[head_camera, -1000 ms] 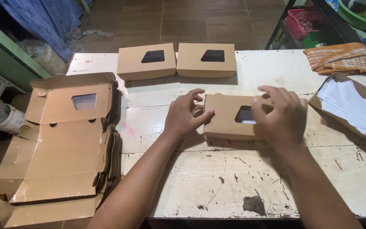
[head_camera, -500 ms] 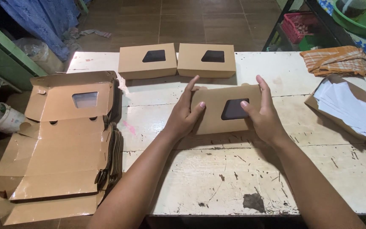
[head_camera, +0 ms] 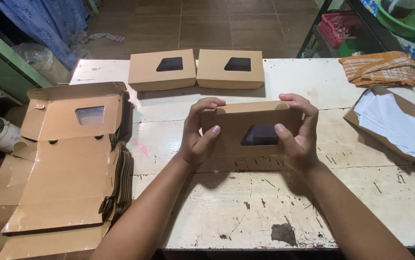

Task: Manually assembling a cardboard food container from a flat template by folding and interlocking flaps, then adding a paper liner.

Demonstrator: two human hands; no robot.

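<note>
Both hands are up on the folded brown box (head_camera: 250, 132) at the centre of the bench (head_camera: 284, 207), holding it with its window face tipped toward the camera. The left hand (head_camera: 198, 137) clamps the box's left end, fingers curled over the top edge, thumb pressed flat on the front face. The right hand (head_camera: 300, 135) mirrors it at the right end, fingers hooked over the top corner, thumb lying just beside the dark window. So each grip is closed tight on the box, one at 9 o'clock of it, one at 3 o'clock. Whether its lower edge touches the bench, I cannot tell.

Out at 12 o'clock, two finished boxes sit side by side near the far edge of the bench, touching: the left finished box (head_camera: 162, 69) and the right finished box (head_camera: 230, 68), each with a dark window on top.

Over at 9 o'clock, a stack of flat box blanks (head_camera: 63, 163) lies unfolded, a pale window cut in the top sheet, hanging partly past the bench edge.

At 3 o'clock, an open carton of white paper sheets (head_camera: 395, 126) rests well apart from the hands, and at 1 o'clock beyond it a folded orange striped cloth (head_camera: 379, 68) lies at the corner
</note>
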